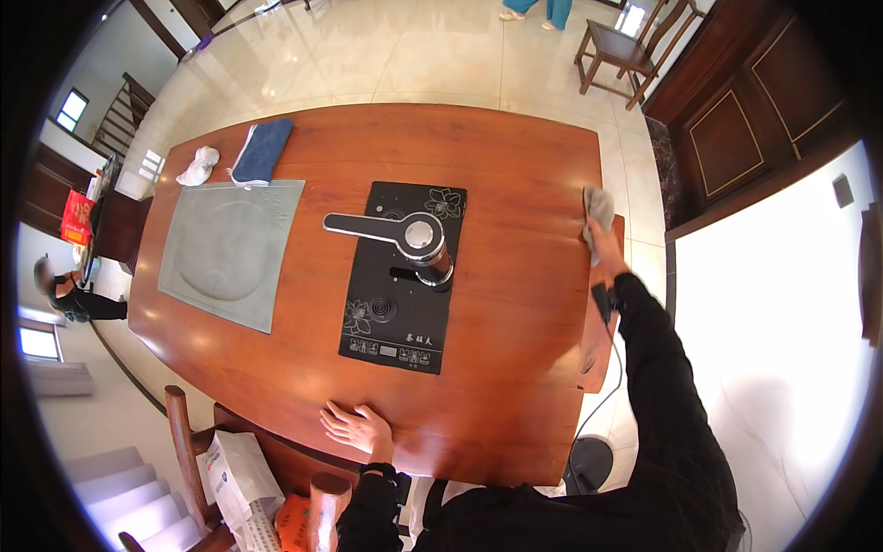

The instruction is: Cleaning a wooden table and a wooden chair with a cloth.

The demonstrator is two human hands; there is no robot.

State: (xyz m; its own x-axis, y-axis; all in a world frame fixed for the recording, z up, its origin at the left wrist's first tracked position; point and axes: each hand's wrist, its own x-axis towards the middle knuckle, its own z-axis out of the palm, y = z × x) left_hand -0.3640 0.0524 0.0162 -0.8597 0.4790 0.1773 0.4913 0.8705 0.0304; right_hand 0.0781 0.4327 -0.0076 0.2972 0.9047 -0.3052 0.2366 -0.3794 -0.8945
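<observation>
A reddish-brown wooden table (514,303) spreads out before me. My left hand (357,428) rests on its near edge with the fingers apart and holds nothing. Stretched to the right, my right hand (606,248) presses a grey cloth (599,205) against the table's right edge. A black tea-making hob (414,345) is set into the tabletop, with a black and silver spout (421,238) over it. Left of the hob lies a grey stone tea tray (224,248). A folded blue towel (262,152) and a crumpled white cloth (199,167) are at the far left.
Near my left side stands a wooden chair (176,407) with a white paper bag (238,476) on it. A cable hangs by the table's right side, above a black round object (592,459). Another chair (617,52) stands far right. Two people are in the room, at left and top.
</observation>
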